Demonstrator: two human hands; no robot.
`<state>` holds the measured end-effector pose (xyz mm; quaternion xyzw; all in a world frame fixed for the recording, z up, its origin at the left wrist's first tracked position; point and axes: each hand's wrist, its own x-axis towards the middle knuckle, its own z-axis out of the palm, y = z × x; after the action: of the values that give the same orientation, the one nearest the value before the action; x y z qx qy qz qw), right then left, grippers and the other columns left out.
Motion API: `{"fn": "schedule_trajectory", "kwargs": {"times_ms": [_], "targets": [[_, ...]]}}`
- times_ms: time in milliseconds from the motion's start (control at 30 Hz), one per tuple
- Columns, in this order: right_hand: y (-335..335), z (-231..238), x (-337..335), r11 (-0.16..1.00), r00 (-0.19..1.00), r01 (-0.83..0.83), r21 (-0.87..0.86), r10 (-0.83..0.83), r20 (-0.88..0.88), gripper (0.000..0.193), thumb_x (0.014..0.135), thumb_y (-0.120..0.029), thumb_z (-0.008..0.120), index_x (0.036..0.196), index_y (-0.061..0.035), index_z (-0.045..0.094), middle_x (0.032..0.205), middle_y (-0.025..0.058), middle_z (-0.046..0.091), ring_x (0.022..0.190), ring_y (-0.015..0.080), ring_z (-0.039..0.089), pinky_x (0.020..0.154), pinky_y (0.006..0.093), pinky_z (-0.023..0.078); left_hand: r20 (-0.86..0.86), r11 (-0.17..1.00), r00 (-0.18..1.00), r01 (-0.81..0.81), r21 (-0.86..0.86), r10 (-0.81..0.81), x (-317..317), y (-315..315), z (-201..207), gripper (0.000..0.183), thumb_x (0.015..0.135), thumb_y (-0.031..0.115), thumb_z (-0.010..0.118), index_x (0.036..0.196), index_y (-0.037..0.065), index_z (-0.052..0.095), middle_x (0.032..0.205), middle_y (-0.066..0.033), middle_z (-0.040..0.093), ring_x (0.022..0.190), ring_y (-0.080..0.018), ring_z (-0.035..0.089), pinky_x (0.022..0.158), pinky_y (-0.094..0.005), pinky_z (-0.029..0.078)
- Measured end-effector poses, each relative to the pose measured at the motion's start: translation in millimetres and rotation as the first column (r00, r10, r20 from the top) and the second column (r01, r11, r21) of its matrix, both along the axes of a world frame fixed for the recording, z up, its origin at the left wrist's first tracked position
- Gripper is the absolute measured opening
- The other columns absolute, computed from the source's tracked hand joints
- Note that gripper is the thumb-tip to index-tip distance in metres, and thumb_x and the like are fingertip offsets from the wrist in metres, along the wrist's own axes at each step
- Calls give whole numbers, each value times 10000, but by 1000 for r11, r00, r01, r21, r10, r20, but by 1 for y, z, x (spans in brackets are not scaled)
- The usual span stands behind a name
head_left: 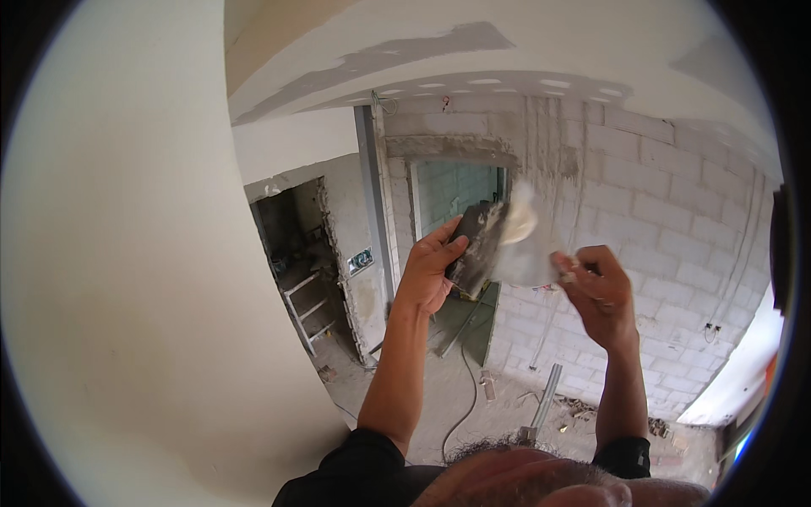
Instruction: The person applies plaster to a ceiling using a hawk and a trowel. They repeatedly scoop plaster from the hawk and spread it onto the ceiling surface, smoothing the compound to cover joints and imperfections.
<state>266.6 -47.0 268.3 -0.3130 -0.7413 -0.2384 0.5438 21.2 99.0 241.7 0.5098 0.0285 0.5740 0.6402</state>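
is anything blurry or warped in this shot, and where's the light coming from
Head view: the pale blade in the right hand is smeared by motion blur, while the left hand and its dark plaster board stay sharp; fisheye bends the white wall and block wall; brightest glare sits at the lower right edge.

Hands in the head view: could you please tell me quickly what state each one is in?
Left hand: closed on a dark plaster-smeared trowel.
Right hand: closed on a blurred putty knife loaded with white filler.

We wear a black top, its short sleeves (372, 452) ending above our bare forearms; our hair is dark, greying.
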Motion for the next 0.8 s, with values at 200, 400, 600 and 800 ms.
{"fn": "schedule_trajectory", "kwargs": {"times_ms": [200, 400, 600, 800], "targets": [[-27, 6, 11, 992, 992, 127, -22, -127, -16, 328, 830, 5, 804, 1132, -119, 773, 891, 37, 557, 700, 135, 508, 584, 273, 421, 273, 971, 937, -237, 30, 220, -32, 17, 29, 417, 1021, 200, 632, 1387, 9, 577, 1131, -39, 712, 961, -110, 695, 825, -260, 590], [-20, -21, 18, 975, 984, -32, -221, -8, -178, 202, 829, 24, 809, 1018, -29, 760, 905, 56, 574, 753, 133, 575, 643, 280, 492, 480, 739, 753, -616, 272, 451, -60, -23, 157, 630, 962, 158, 726, 1467, -100, 451, 1340, -125, 626, 1176, -176, 601, 1023, -307, 464], [-26, -41, 29, 951, 974, 2, -309, -73, -216, 247, 825, 15, 805, 1065, -22, 761, 917, 62, 593, 790, 148, 599, 689, 288, 509, 509, 434, 630, -775, 459, 586, -38, -65, 251, 431, 975, 181, 689, 1333, -45, 609, 1077, -28, 692, 898, -116, 596, 817, -274, 473], [-26, -53, 37, 925, 967, 92, -368, -171, -187, 440, 801, 30, 807, 1222, -83, 744, 939, 65, 630, 816, 143, 595, 706, 270, 483, 773, -123, 334, -877, 464, 539, 1, -69, 322, 496, 972, 117, 569, 1373, -160, 482, 1252, -355, 627, 1205, -460, 610, 1050, -434, 455]]}}
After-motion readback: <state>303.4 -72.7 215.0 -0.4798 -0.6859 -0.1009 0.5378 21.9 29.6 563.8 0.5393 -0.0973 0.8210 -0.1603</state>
